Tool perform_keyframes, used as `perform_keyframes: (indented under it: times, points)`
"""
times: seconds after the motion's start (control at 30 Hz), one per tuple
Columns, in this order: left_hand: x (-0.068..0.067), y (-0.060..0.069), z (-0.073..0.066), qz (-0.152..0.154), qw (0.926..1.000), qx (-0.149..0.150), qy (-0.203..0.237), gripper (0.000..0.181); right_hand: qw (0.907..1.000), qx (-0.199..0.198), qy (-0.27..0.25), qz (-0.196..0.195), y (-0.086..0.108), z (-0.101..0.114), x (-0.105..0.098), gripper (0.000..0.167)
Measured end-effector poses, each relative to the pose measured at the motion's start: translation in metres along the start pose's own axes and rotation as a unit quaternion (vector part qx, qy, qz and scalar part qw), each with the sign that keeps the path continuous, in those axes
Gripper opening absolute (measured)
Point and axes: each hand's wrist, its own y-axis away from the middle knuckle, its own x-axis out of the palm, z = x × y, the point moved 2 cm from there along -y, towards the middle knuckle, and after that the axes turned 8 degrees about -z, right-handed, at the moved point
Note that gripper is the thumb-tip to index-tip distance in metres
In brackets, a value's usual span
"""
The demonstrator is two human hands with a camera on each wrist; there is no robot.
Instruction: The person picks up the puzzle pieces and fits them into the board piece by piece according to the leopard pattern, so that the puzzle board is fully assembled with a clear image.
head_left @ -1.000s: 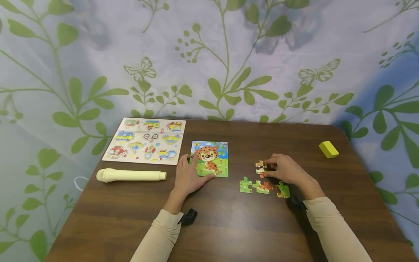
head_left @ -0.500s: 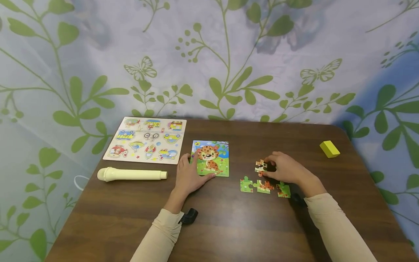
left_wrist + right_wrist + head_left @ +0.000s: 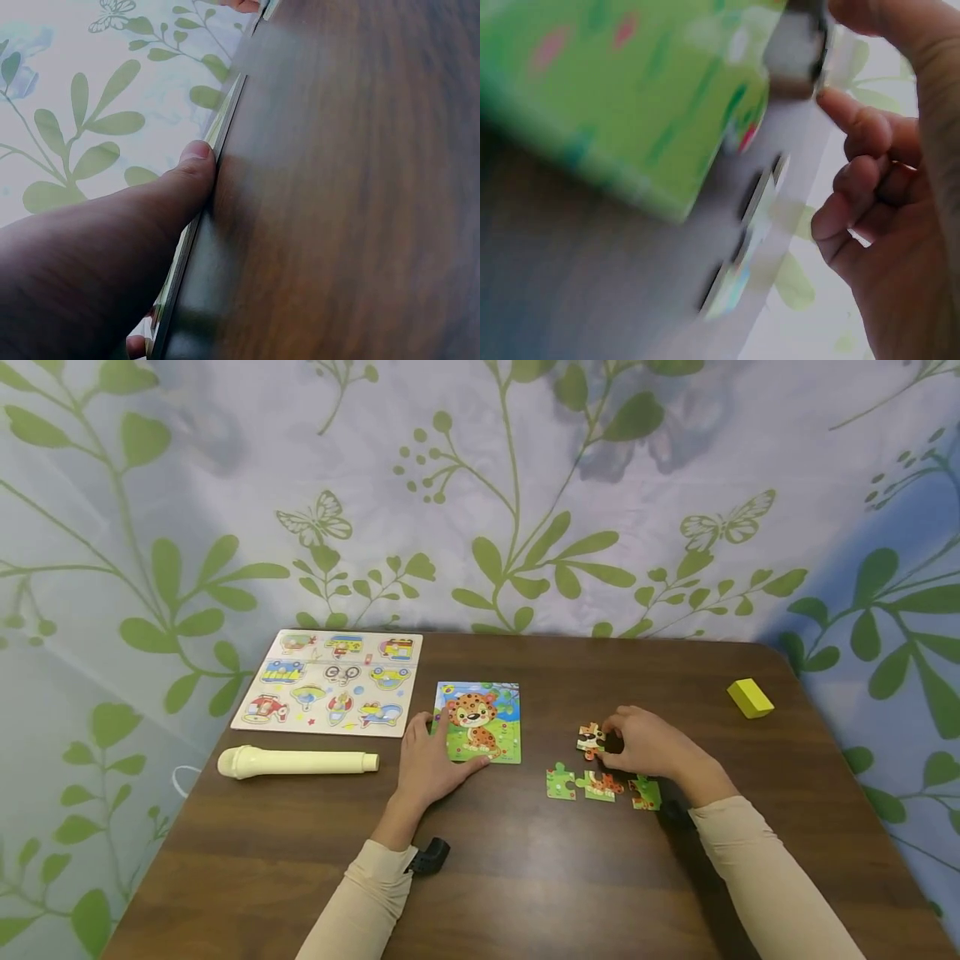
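My left hand (image 3: 427, 766) rests at the lower left corner of a card with a leopard picture (image 3: 491, 743), its thumb along the bottom edge and a finger over the left side. In the left wrist view the thumb (image 3: 191, 172) touches the card's thin edge. My right hand (image 3: 652, 745) pinches a jigsaw piece (image 3: 590, 739) bearing the leopard's face, between thumb and index finger. Just below it lie a green jigsaw piece (image 3: 560, 783), a piece with the leopard's body (image 3: 600, 786) and another green piece (image 3: 646, 793) under the hand. The body piece sits against the left green one.
A wooden peg puzzle board (image 3: 341, 727) with vehicle shapes lies at the back left. Before it lies a cream toy microphone (image 3: 300, 762). A yellow block (image 3: 750, 698) stands at the right of the brown table (image 3: 525, 893). A leaf-patterned cloth hangs behind.
My right hand has shifted slightly left with the leopard-face jigsaw piece, which has turned a little. The left hand stays on the card. The whole view has shifted slightly.
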Motion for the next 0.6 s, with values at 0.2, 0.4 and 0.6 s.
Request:
perform_keyframes:
  times: [0.2,0.4,0.6]
  points:
    - [0.0,-0.002,0.003,0.0,0.9999,-0.008,-0.01,0.113,0.9971,-0.059,-0.032,-0.035,-0.038,0.048,-0.001,0.036]
    - [0.001,-0.002,0.001,0.001,1.0,0.005,-0.007,0.111,0.9917,-0.123,0.003,-0.04,-0.087,0.101,0.019,0.038]
    - [0.001,-0.003,-0.001,0.013,0.9995,0.01,-0.025,0.113,0.9922,-0.121,0.008,-0.027,-0.112,0.122,0.037,0.036]
